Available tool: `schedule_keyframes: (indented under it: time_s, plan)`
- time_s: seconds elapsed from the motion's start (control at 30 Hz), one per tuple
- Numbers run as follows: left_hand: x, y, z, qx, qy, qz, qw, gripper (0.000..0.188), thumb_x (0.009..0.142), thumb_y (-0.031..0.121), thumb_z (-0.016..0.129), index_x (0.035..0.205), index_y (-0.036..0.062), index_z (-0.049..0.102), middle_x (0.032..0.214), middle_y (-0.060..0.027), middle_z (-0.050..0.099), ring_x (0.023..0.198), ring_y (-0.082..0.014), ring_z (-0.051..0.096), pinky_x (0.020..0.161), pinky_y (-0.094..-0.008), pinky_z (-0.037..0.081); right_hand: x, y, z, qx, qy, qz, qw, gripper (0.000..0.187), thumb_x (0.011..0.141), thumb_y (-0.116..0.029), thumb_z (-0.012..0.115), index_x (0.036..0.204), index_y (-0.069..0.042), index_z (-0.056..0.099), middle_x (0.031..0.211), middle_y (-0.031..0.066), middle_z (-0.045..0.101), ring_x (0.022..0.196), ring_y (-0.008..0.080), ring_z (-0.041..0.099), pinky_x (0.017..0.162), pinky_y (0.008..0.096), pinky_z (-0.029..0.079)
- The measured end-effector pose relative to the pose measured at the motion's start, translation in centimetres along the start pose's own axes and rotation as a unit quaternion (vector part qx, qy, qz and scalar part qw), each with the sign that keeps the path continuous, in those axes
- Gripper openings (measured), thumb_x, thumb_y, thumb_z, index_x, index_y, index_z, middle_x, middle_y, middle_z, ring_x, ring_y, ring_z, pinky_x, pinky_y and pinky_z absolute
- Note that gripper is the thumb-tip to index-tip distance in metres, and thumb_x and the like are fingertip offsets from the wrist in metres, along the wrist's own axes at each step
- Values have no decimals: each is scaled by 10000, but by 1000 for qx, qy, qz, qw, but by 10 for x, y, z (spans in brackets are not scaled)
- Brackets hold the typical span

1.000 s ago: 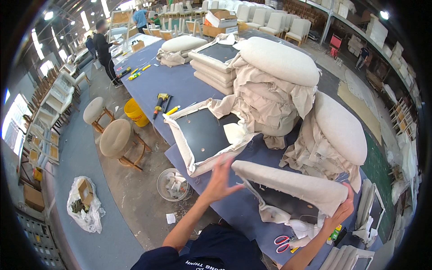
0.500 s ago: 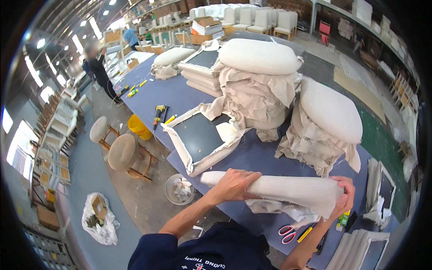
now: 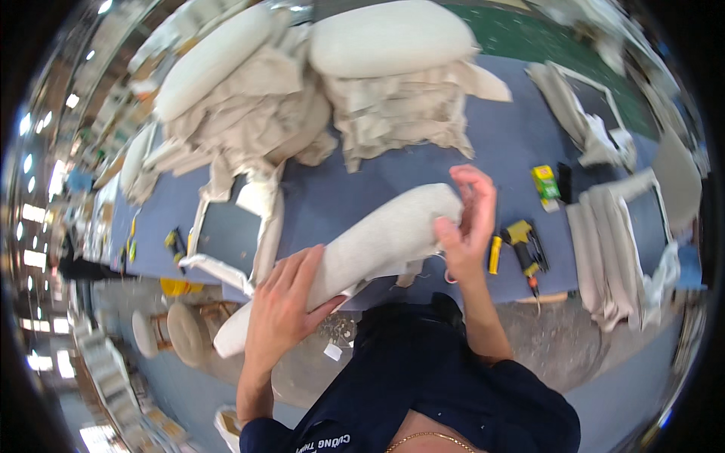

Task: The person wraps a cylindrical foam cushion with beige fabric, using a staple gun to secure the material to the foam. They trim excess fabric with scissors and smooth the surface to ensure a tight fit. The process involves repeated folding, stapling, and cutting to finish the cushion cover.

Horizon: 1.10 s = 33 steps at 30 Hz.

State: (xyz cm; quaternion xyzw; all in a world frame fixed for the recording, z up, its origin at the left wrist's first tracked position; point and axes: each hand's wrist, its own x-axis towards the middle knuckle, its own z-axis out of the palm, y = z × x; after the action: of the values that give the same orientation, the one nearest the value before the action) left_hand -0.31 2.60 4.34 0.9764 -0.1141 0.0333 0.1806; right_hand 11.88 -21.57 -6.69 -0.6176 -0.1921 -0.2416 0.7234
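A cream fabric-covered seat cushion is held edge-up, slanting across the near side of the table. My left hand grips its lower left part, fingers over the upper face and thumb along the near edge. At the raised right end is my right hand, its fingers apart and thumb close against the cushion's corner; whether it touches is unclear. Loose cloth hangs beneath the cushion. Just right of that hand lie a yellow cutter and a yellow-black staple gun. Scissors are mostly hidden behind my right wrist.
Two piles of covered cushions, a left pile and a right pile, stand at the back of the blue-grey table. An upturned seat lies at left. More covered seats and a small green-yellow box are at right.
My view has swung right and down. The cushion now slants, right end higher. My right hand has loosened from its end, fingers spreading, while my left keeps its grip.
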Motion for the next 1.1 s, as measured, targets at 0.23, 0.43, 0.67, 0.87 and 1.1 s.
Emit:
schedule_keyframes:
  time_s: [0.23,0.43,0.67,0.87,1.1]
  plan:
    - [27,8,11,21,4,-3,1000,741,680,197,888,1332,10,590,1219,-184,655,1062,-399,654,907,-441,520,-22,-14,-32,-113,41,84,989,253,798,-102,798,948,7,626,870,89,624,804,206,595,764,316,466]
    - [44,-6,-4,-9,-54,9,998,730,747,237,858,1366,-1,553,1260,-194,635,1101,-402,639,910,-447,522,-14,-5,-17,44,42,175,983,195,911,-132,765,898,20,644,823,38,639,784,93,559,722,245,436]
    - [151,10,-15,-166,-112,146,969,577,885,230,755,1376,19,538,1288,-192,609,1117,-388,619,945,-424,497,6,-6,13,100,47,192,975,200,949,-149,734,878,20,654,798,29,642,750,87,551,689,253,439]
    - [229,-1,21,-349,-263,108,893,195,1010,84,570,1077,-71,667,1152,-146,688,1068,-204,649,948,-347,507,30,8,21,-9,-61,121,991,257,922,-151,713,771,26,603,680,140,535,610,292,483,585,383,394]
    - [260,-35,29,-409,-243,133,869,146,989,23,575,972,-74,683,994,-157,693,983,-239,663,924,-370,516,56,39,45,59,-13,46,997,206,880,-78,725,747,16,599,635,99,486,599,268,440,579,377,366]
